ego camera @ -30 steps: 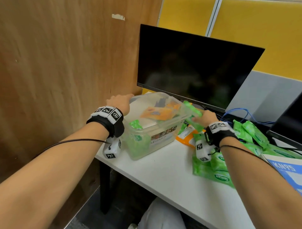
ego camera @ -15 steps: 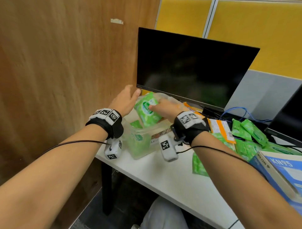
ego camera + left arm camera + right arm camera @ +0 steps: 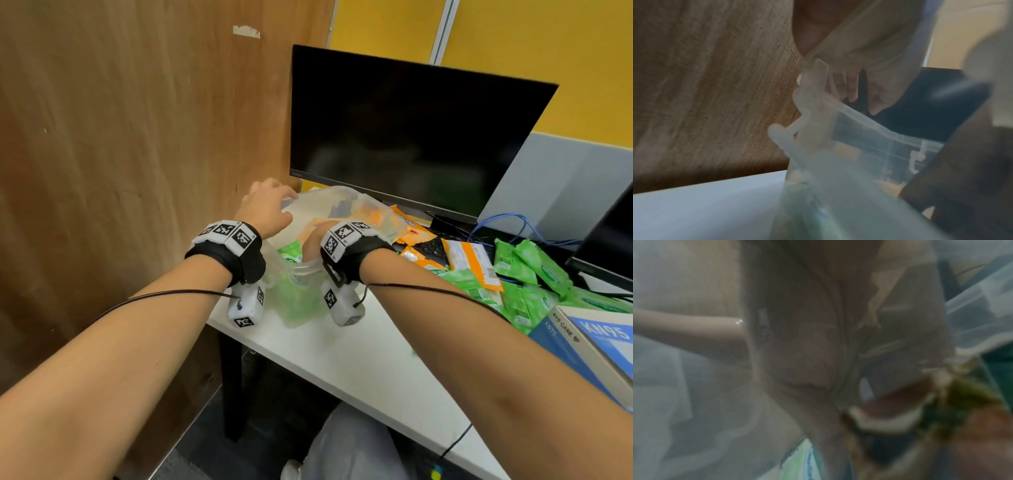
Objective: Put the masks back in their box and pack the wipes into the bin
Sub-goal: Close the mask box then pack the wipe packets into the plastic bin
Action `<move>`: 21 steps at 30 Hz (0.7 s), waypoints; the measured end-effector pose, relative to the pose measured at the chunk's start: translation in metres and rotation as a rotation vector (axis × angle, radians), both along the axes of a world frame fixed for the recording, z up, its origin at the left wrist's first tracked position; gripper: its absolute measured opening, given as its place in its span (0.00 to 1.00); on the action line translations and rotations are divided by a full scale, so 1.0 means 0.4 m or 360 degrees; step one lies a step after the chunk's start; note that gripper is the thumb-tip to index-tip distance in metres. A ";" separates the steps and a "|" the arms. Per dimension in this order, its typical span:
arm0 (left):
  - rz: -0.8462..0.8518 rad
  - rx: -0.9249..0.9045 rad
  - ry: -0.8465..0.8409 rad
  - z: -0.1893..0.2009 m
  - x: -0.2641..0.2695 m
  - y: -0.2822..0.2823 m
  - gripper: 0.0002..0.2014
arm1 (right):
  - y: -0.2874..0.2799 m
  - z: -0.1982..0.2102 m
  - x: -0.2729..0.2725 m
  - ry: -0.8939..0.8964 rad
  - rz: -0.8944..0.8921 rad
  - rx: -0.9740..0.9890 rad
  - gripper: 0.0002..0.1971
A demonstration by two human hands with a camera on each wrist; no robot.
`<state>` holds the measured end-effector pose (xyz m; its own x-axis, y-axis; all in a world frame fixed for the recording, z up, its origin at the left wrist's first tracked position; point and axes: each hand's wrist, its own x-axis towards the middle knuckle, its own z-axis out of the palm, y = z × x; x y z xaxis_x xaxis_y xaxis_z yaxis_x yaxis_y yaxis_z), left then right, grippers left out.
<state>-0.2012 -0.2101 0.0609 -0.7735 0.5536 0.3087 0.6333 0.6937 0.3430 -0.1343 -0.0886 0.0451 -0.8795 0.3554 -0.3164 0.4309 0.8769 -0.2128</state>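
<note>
A clear plastic bin [image 3: 371, 202] stands at the white table's left end, with green and orange wipe packs inside. My left hand [image 3: 270, 205] grips its far-left rim; in the left wrist view the fingers [image 3: 849, 84] curl over the rim [image 3: 859, 115]. My right hand [image 3: 313, 241] reaches down inside the bin beside a green wipe pack [image 3: 291, 253]; its fingers are hidden. The right wrist view is blurred, showing the palm [image 3: 797, 353] and a green pack [image 3: 797, 462] below. More green wipe packs [image 3: 531, 274] and orange packs [image 3: 472, 257] lie to the right. The blue KN95 mask box [image 3: 596, 339] sits at the right edge.
A dark monitor [image 3: 411, 137] stands right behind the bin, and a wooden panel [image 3: 137, 137] walls off the left. Blue cable [image 3: 507, 226] and a second screen [image 3: 613, 236] are at the back right. Bare table [image 3: 359, 359] lies in front of the bin.
My right hand lifted a green wipe pack from the pile, carried it left over the bin, and went down into the bin. My left hand stayed at the bin's rim.
</note>
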 end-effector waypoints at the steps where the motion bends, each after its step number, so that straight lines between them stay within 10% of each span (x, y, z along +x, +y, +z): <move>1: 0.0046 -0.0061 -0.0001 -0.002 -0.001 0.001 0.23 | 0.011 -0.010 0.000 0.0045 0.0017 0.0030 0.14; 6: 0.0172 -0.0470 -0.0012 0.001 -0.004 0.007 0.33 | -0.031 0.039 0.016 0.0339 0.0270 0.0045 0.10; 12: 0.0222 -0.0592 0.0042 -0.005 -0.013 0.013 0.35 | 0.159 0.127 0.087 0.1320 -0.0449 -0.0209 0.12; 18: 0.0206 -0.0599 0.0041 -0.007 -0.017 0.014 0.36 | 0.422 -0.059 0.266 0.0147 -0.0650 0.0212 0.16; 21: 0.0208 -0.0587 0.0035 -0.005 -0.018 0.015 0.36 | 0.430 -0.136 0.285 -0.0269 -0.0599 0.0309 0.51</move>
